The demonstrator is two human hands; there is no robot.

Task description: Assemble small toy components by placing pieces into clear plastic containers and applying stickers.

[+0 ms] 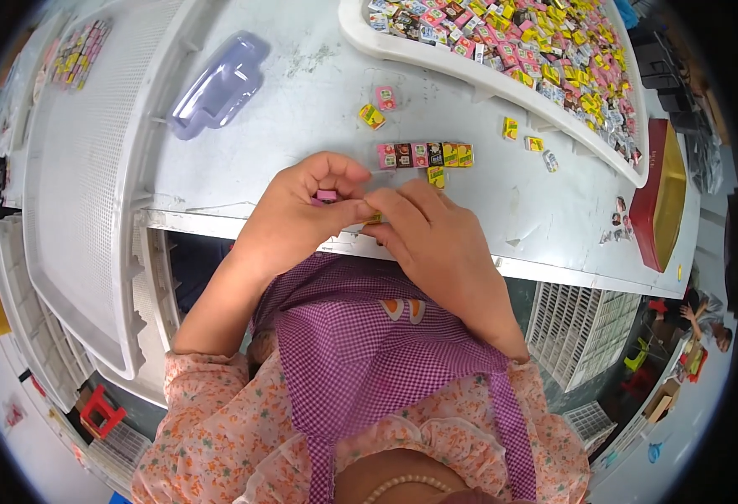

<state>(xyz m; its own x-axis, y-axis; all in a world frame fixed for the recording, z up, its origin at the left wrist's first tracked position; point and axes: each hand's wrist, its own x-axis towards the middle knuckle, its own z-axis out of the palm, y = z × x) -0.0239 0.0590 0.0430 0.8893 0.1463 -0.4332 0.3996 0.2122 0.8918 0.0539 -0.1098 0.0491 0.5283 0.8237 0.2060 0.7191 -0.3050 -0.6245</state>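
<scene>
Pinching small packets at the table [318,92] edge: left hand [297,210] closed on a pink packet [326,196], right hand [436,235] fingertips on a yellow packet [375,218]. Light, slick, probably crushable; grip by edges. Sorted row [425,154] just beyond.

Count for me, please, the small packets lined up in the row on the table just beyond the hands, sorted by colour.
Pink packets: 2
Brown packets: 2
Yellow packets: 2
Total: 6
</scene>
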